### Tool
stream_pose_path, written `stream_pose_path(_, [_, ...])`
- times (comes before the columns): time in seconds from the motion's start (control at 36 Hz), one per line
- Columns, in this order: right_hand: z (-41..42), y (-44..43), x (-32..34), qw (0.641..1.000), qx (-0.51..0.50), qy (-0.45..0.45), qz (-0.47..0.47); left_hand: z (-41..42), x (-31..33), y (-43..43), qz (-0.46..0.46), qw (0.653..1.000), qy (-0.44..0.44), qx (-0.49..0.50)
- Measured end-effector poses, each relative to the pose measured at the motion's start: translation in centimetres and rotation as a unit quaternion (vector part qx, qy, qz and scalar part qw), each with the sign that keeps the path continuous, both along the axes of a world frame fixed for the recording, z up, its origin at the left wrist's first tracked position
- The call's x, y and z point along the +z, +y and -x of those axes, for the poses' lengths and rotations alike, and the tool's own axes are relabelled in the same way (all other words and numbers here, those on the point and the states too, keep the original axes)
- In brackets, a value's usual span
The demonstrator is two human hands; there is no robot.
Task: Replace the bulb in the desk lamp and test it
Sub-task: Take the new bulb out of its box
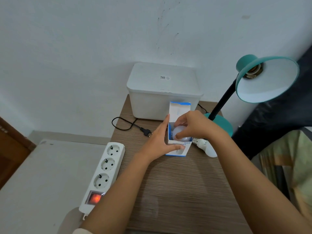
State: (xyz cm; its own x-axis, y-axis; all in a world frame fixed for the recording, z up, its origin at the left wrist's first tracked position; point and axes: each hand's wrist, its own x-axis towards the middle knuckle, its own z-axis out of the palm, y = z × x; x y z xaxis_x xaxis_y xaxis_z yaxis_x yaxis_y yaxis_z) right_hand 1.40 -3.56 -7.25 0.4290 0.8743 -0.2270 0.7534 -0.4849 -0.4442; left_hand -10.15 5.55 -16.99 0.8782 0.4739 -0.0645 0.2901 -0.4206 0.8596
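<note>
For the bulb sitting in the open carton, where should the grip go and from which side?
Grip the bulb by its white dome, from above, into the open carton: only the dome shows, walls hide the rest. The right hand pinches it there.

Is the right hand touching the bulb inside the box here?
Touching. The head view shows the right hand with fingers and thumb curled onto the white bulb inside the open box, with no gap visible. The left hand holds the box.
</note>
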Motion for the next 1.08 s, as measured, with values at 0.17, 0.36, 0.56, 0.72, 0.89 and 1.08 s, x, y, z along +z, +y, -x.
stream_pose_path(0.17, [0.3, -0.4, -1.2, 1.0, 0.009, -0.01, -0.019, 0.0, 0.0, -0.1, -0.005, 1.0, 0.001, 0.005])
stream_pose_path(0.36, [0.2, -0.1, -1.0, 0.998, -0.018, 0.003, -0.055, 0.0, 0.2, -0.2, -0.016, 1.0, 0.002, 0.004])
stream_pose_path(0.56, [0.3, -1.2, 0.0, 0.991, -0.02, -0.003, -0.13, 0.0, 0.4, -0.2, -0.006, 1.0, -0.003, 0.009])
stream_pose_path(0.72, [0.6, -2.4, -1.8, 0.994, -0.023, 0.0, -0.104, 0.0, 0.4, -0.4, 0.004, 1.0, -0.007, 0.016])
stream_pose_path(0.89, [0.5, -4.2, -1.7, 0.973, -0.129, 0.043, -0.184, 0.0, 0.5, -0.2, -0.015, 1.0, 0.005, 0.012])
stream_pose_path(1.08, [1.5, -5.4, -2.6, 0.956, -0.162, 0.088, -0.227, -0.1, 0.4, -0.4, -0.016, 1.0, -0.008, 0.009])
